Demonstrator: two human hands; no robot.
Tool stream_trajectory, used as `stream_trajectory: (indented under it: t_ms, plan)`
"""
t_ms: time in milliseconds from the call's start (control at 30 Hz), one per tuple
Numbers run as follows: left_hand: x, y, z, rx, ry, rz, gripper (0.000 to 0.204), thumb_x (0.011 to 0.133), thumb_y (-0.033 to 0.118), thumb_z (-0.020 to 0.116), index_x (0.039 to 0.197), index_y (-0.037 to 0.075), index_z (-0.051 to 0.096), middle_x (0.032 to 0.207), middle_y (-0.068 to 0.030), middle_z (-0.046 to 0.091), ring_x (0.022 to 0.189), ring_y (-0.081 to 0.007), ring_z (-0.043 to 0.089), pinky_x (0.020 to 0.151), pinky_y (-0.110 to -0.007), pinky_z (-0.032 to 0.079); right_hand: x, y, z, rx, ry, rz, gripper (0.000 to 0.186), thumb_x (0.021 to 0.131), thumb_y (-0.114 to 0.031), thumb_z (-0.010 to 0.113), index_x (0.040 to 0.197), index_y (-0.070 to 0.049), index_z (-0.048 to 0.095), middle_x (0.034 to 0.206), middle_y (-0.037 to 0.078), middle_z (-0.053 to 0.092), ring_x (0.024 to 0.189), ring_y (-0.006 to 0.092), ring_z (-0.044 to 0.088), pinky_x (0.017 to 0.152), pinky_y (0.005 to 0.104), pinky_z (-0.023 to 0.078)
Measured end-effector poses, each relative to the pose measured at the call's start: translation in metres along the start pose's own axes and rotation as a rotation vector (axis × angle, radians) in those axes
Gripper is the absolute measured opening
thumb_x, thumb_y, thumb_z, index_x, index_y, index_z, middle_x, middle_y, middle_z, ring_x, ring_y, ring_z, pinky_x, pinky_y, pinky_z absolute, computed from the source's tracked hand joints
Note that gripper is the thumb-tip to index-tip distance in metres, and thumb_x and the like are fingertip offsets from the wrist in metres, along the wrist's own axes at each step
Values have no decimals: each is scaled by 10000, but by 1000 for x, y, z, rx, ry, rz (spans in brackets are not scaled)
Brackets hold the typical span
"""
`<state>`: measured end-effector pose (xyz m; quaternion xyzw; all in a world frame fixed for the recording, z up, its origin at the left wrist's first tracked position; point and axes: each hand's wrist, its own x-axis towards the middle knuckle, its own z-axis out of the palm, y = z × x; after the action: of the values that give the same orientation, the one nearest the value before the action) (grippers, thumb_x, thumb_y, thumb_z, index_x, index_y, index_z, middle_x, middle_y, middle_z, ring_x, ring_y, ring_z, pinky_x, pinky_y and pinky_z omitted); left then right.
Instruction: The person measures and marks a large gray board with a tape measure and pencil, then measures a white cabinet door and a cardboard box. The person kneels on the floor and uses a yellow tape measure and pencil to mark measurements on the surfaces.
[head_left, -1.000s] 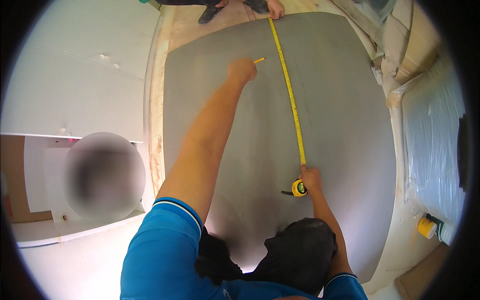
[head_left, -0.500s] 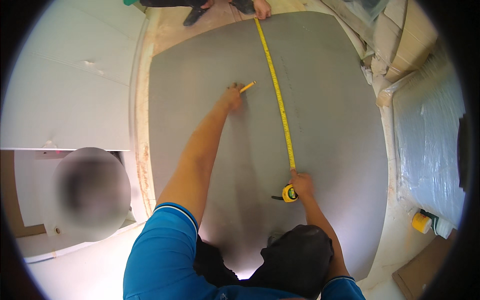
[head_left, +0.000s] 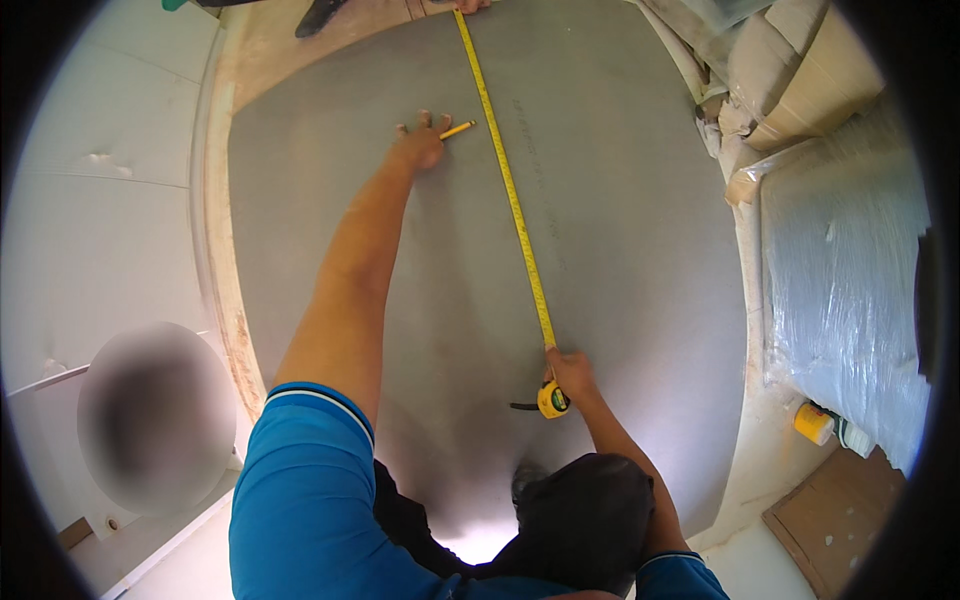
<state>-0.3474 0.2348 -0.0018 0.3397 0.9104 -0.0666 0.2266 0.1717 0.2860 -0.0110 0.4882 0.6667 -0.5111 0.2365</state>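
Observation:
A large grey board point(head_left: 650, 250) lies under my hands, with an extended yellow tape measure point(head_left: 512, 200) running lengthwise across it. My left hand point(head_left: 420, 145) is over the upper left of the board, left of the tape, holding a yellow pencil point(head_left: 458, 130) with some fingers spread. My right hand point(head_left: 570, 375) grips the tape measure's yellow case point(head_left: 554, 400) and the blade near it. At the far edge, a co-worker's hand point(head_left: 472, 4) is at the tape's end, partly cut off.
A co-worker's dark shoe point(head_left: 318, 15) is beyond the board. White panels point(head_left: 110, 240) line the left. Crumpled cardboard point(head_left: 800, 90) and plastic-wrapped items point(head_left: 840, 270) line the right, with a yellow tub point(head_left: 813, 425) and a brown cardboard sheet point(head_left: 830, 520) below.
The board and tape have shifted left and up in the picture. My left hand first drew nearer me, then moved slightly back up, its fingers spreading around the pencil.

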Motion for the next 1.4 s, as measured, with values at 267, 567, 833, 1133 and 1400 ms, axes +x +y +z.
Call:
stream_trajectory:
  t_ms: [267,567,833,1133,1400]
  plan:
    - [-9,6,5,83,44,-69,744,965,93,427,1639,242,151,1689,-202,111,1505,-331,334,1207,-612,226,-10,-20,-6,-52,19,-35,623,959,-528,578,667,3,724,660,135,683,647,254,653,680,397,515]
    - [-125,25,65,61,12,222,568,1037,215,443,1584,129,319,1633,-234,267,1497,-367,320,1188,-601,280,9,9,2,75,3,-133,609,961,-494,611,663,27,712,633,132,674,577,229,634,622,394,512]
    - [-251,65,102,-21,50,232,543,1013,156,490,1545,102,394,1625,-244,273,1495,-405,302,1216,-547,269,-12,-1,6,-11,59,-174,630,967,-511,581,676,33,708,654,165,674,633,267,668,652,405,517]
    - [-298,86,135,-53,170,227,581,961,98,498,1536,138,422,1627,-220,294,1438,-443,392,1210,-524,300,-10,8,22,20,78,-165,592,971,-485,575,738,42,707,742,182,695,681,292,675,682,424,517]
    - [-299,90,137,-21,192,240,558,974,130,534,1522,103,430,1593,-251,334,1436,-429,392,1198,-545,304,7,19,39,107,92,-143,571,980,-462,587,780,60,702,757,168,694,693,270,671,683,421,518]
